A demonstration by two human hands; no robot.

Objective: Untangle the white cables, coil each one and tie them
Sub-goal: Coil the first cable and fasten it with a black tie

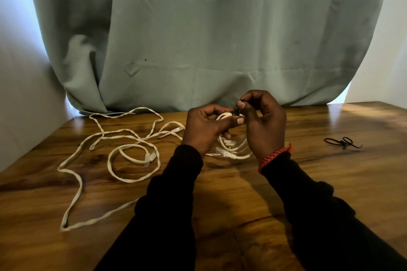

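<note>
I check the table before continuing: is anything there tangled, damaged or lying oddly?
Nothing looks damaged. The loose white cable sprawls in crossing loops over the left of the wooden table, not yet coiled. Both hands hold the coiled cable; the right hand pinches a small black tie. Spare black ties lie right.

Grey-green curtain (220,39) hangs behind a glossy wooden table (330,182) — white walls (17,94) either side.
</note>
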